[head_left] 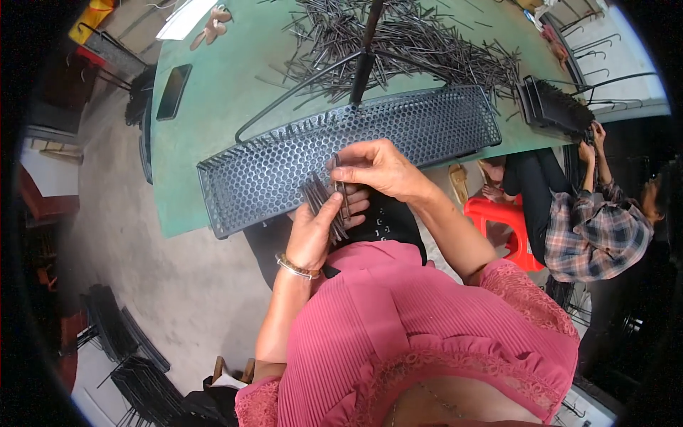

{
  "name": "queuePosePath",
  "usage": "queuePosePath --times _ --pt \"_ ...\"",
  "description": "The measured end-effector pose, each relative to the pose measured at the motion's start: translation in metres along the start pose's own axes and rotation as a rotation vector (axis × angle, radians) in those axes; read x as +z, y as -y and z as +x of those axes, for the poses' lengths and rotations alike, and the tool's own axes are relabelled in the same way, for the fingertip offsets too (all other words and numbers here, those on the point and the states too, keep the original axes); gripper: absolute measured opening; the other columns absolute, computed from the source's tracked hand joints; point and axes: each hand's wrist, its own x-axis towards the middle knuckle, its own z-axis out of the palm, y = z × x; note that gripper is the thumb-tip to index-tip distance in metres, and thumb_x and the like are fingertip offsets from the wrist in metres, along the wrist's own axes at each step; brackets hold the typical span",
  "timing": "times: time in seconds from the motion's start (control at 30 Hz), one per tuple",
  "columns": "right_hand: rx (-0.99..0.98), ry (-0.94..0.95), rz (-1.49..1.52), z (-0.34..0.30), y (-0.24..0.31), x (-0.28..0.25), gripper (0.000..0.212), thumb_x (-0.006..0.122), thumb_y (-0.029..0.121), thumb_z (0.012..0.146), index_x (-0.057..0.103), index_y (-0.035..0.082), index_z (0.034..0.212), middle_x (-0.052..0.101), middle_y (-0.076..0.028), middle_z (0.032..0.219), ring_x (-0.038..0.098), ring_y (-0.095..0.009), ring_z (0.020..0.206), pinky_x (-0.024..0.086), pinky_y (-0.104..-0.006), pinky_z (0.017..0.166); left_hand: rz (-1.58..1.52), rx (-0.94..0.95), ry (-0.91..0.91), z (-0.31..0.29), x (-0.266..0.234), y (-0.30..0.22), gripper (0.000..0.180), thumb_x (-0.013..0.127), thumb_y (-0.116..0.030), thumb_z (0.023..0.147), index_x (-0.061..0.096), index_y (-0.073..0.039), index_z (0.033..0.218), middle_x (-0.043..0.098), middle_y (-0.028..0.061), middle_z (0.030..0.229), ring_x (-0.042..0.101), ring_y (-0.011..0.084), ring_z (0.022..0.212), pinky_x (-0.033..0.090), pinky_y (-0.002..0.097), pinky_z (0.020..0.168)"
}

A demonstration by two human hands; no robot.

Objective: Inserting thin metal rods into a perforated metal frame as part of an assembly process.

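Rods (316,190), thin, dark grey, straight, loosely bunched, ends uneven

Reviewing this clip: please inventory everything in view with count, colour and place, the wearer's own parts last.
held strips: several, dark, in the left hand
loose strips: uncountable, dark, heaped on the table's far side
perforated tray: one, black, over the table's near edge
bar frame: one, black, at the tray's far side
table: one, green, ahead
phone: one, dark, table's left side
co-worker: one, checked shirt, right
stool: one, red, right
stacked pieces: several, black, lower left
background clutter: too unclear to count
pink top: one, pink, on the wearer
left hand: one, bare, lower centre
right hand: one, bare, above the tray's near side
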Motion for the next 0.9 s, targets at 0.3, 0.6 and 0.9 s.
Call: queuePosePath --times 0.3,0.6,0.9 --pt "-0.565 -0.446 -0.534 0.031 0.022 -0.032 0.016 0.065 0.006 0.078 0.063 0.001 0.093 0.066 -0.005 0.085 0.06 -0.009 0.077 0.048 -0.0233 0.07 -0.248 -0.139 0.108 0.007 -0.015 0.012 0.037 0.045 -0.012 0.089 0.041 0.01 0.118 0.054 0.0266 0.111 0.059 0.0307 0.098 0.051 0.0396 0.082" --pt "-0.728 -0.384 -0.617 0.057 0.01 -0.053 0.015 0.065 0.005 0.077 0.064 0.0 0.091 0.066 -0.007 0.085 0.063 -0.014 0.079 0.049 -0.0263 0.07 -0.298 -0.141 0.071 0.005 -0.024 0.02 0.032 0.046 -0.007 0.086 0.041 0.009 0.113 0.053 0.0271 0.111 0.056 0.0343 0.101 0.049 0.0433 0.085" --pt "-0.715 -0.318 -0.647 0.06 0.012 -0.052 0.013 0.064 0.004 0.078 0.063 -0.001 0.091 0.065 -0.007 0.088 0.062 -0.014 0.08 0.049 -0.0252 0.072 -0.268 -0.207 0.099 0.003 -0.024 0.018 0.032 0.05 -0.013 0.088 0.044 0.006 0.113 0.055 0.0246 0.108 0.059 0.0293 0.094 0.051 0.0399 0.079"
